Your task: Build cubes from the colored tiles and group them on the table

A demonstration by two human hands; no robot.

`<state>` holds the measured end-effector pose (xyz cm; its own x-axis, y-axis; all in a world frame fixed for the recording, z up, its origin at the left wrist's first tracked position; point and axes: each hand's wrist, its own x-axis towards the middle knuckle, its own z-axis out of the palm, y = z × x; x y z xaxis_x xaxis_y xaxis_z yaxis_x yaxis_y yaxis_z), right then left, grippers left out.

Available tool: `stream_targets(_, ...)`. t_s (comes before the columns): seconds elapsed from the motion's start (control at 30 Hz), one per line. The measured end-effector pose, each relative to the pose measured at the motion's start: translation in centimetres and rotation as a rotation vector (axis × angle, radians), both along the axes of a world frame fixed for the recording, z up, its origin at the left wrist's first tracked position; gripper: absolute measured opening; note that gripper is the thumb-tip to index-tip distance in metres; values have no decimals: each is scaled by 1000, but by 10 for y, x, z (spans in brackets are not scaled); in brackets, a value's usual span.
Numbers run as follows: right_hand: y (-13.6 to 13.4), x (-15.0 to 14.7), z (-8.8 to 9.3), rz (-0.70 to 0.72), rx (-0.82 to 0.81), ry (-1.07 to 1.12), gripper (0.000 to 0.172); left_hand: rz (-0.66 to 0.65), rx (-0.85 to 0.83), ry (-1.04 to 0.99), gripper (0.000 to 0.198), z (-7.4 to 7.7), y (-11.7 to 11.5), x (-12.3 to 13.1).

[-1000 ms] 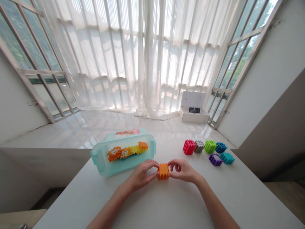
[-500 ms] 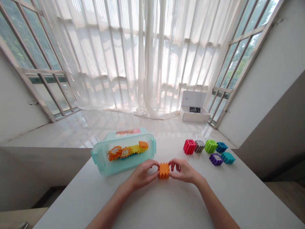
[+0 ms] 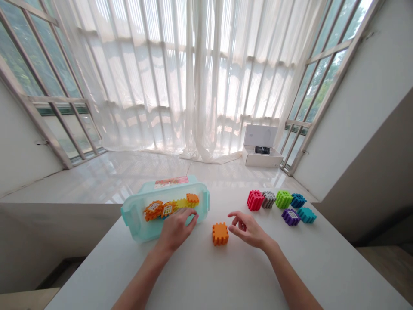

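Observation:
An orange notched block (image 3: 220, 234) rests on the white table, touched by neither hand. To its right is my right hand (image 3: 244, 229), fingers curved and apart, holding nothing, with the fingertips close to the block's edge. My left hand (image 3: 178, 226) reaches over the near rim of the pale turquoise plastic bin (image 3: 138, 229), its thumb and fingers parted and nothing seen between them. Inside the bin lie orange waffle blocks (image 3: 154, 210) with window pieces and a yellow waffle block (image 3: 181, 203). My left hand partly hides the bin's contents.
On the table's right stand a red block (image 3: 255, 200), grey block (image 3: 268, 199), green block (image 3: 284, 199), blue block (image 3: 298, 200), purple block (image 3: 291, 217) and teal block (image 3: 306, 215). Behind, a white open box (image 3: 263, 159) holding a dark device sits on the sill by the curtain (image 3: 200, 107).
My left hand has let go of the orange block and moved left to the bin. The block stays on the table; my right hand remains beside it.

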<state>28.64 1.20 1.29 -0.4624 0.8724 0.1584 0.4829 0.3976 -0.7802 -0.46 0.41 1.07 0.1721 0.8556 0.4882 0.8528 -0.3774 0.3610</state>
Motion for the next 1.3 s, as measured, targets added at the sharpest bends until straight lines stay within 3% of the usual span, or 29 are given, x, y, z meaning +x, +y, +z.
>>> stream_targets(0.07, 2, -1, -3, -33, 11, 21, 33, 230, 72, 86, 18, 2, 4, -13)
stream_targets(0.2, 3, -5, -7, -44, 33, 31, 30, 426, 94, 281, 30, 3, 6, -32)
stream_targets(0.43, 3, -6, -7, -61, 72, 33, 26, 494, 14, 418, 29, 0, 6, -38)
stream_targets(0.6, 5, -6, -10, -78, 99, 35, 21, 495, 158, 398, 30, 1, 8, -41)
stream_targets(0.73, 5, -8, -10, -124, 157, 28, 17, 366, 334, 281, 27, 9, 6, -39)
stream_targets(0.83, 2, -10, -6, -161, 208, 49, 17, 158, 453, 165, 20, 12, 0, -26)
stream_targets(0.93, -3, -13, -1, -144, 219, 68, 27, -62, 514, 98, 26, 8, -8, -7)
stream_targets(1.13, -14, -22, 1, -8, 177, 96, 42, -339, 539, 135, 38, -4, -25, 21)
stream_targets(1.3, -20, -34, -2, 28, 85, 247, 46, -480, 627, 141, 30, 1, -34, 37)
